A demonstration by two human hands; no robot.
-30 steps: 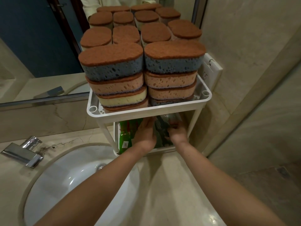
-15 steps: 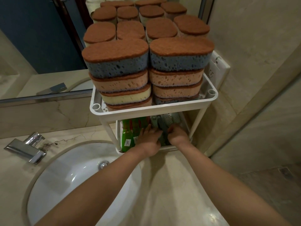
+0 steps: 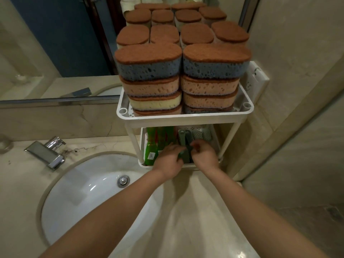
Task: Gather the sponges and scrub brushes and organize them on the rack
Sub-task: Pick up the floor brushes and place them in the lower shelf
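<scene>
Both your hands are at the front edge of the rack's (image 3: 186,119) lower shelf (image 3: 142,146), close together. Your left hand (image 3: 168,159) has its fingers curled over the near end of the dark green brush (image 3: 187,140), gripping it from the left. Your right hand (image 3: 205,155) pinches the same brush from the right, thumb and fingertips on the handle. The brush lies lengthwise in the middle of the lower shelf, its handle running towards the back.

Just left of it, against the shelf's left wall, sit the bright green brushes (image 3: 151,144), one with a small label near the front edge. At the back right corner are white brush heads (image 3: 202,135); how many, you can't tell from here.

Up on the top shelf the sponges (image 3: 149,69) are stacked in tidy columns that fill it edge to edge, brown scouring sides up, with blue, peach and yellow foam showing at the front.

The rack stands on the counter (image 3: 195,211) by its back edge, against the mirror (image 3: 55,43), with a wall socket (image 3: 257,81) just beside its right side. The sink (image 3: 83,192) is to the left under your left forearm, with the tap (image 3: 46,151) at its far left rim.
</scene>
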